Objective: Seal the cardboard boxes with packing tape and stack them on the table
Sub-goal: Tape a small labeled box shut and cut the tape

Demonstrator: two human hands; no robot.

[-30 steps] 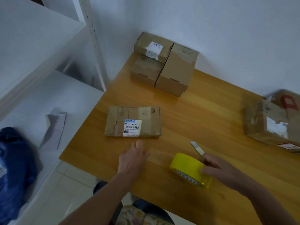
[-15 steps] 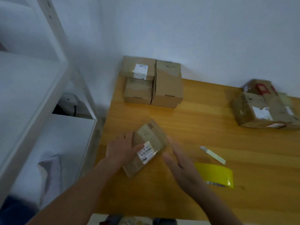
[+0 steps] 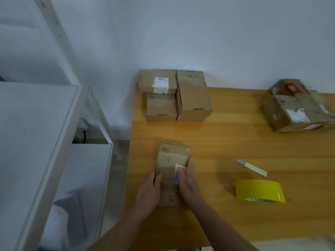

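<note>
Box in hand: flat box (image 3: 172, 160), lying lengthwise on the desk (image 3: 226, 138) near its left front edge; no fresh tape visible on it.
Left hand (image 3: 150, 189): grips the box's left edge, thumb laid on top.
Right hand (image 3: 188, 185): fingers (image 3: 182, 173) curled over the white label and the right edge.
Tape roll (image 3: 259, 192): yellow, unheld, well right of the box.
Cutter blade (image 3: 252, 167): loose, just behind the roll.
Stacked boxes (image 3: 192, 98): three at the back corner; probably finished.
Right-hand pile (image 3: 293, 109): blurred; likely awaiting tape.
Remaining: seal this box, stack it, then the rest.
</note>
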